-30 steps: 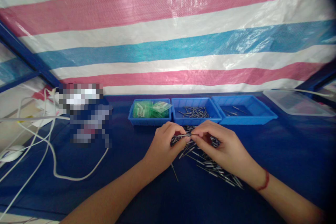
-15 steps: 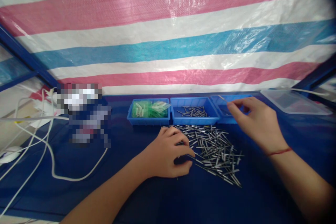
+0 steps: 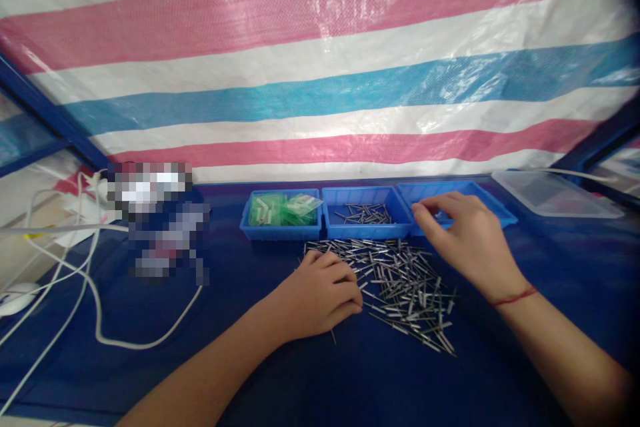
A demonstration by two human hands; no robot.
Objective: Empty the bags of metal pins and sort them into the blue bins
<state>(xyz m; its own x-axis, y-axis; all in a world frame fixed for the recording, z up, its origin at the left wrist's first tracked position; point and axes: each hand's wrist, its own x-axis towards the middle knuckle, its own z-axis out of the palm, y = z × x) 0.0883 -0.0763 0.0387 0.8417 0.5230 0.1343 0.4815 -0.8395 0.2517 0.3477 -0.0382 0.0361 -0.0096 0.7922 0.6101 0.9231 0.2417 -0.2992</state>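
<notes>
My left hand [image 3: 323,293] rests at the near left side of a loose pile of blind rivets [image 3: 410,287]. Its fingers are curled and pressed together, hiding whatever is inside. A thin rivet stem [image 3: 334,337] pokes out below the palm; I cannot tell if it is held. My right hand [image 3: 465,230] hovers at the front of the right blue bin [image 3: 503,217], thumb and forefinger brought together with no rivet showing at their tips. Something small and shiny lies in that bin, partly covered by the hand. More rivets [image 3: 370,215] lie in the middle blue bin [image 3: 340,230].
Green packets [image 3: 285,210] fill the left blue bin [image 3: 280,233]. A translucent plastic lid [image 3: 555,195] lies at the back right. White cables [image 3: 145,345] loop over the left of the blue table [image 3: 380,387], near a blurred-out patch. A striped sheet [image 3: 320,93] hangs behind.
The rivet that stuck out of my right fingertips is no longer visible there, and that hand has shifted left and slightly down. My left fingers have closed and drawn back a little from the pile.
</notes>
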